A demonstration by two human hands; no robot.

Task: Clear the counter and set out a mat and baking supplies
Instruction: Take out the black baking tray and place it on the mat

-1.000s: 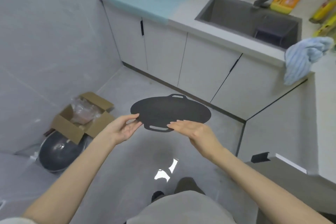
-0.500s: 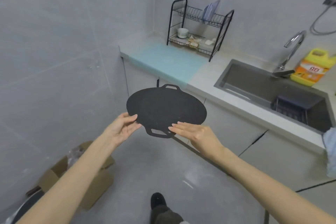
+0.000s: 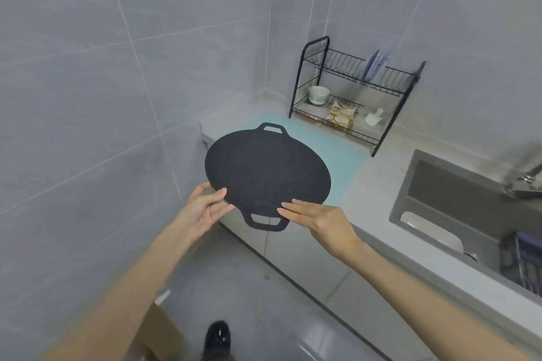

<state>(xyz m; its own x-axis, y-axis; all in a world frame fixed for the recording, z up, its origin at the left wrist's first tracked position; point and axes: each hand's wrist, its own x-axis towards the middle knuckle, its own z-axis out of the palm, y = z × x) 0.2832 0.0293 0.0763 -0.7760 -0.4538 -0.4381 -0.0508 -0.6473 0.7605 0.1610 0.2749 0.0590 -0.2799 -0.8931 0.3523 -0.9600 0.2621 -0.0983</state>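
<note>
black pan [image 3: 268, 173]: left hand [image 3: 202, 211] pinches, right hand [image 3: 325, 220] lies flat; rack [image 3: 340, 61] holds cup [image 3: 319, 95].

You are standing in a small home kitchen. A pale stone counter [image 3: 378, 184] is running along the tiled wall [image 3: 88, 97] above plain cabinet doors [image 3: 308, 258], with a grey sink [image 3: 457, 184] sunk into it and a metal faucet [image 3: 525, 176] leaning over the basin. A black wire dish rack [image 3: 340, 64] is sitting in the corner, holding plates [image 3: 376, 63] upright on its upper tier and a white bowl [image 3: 319, 95] below.
</note>
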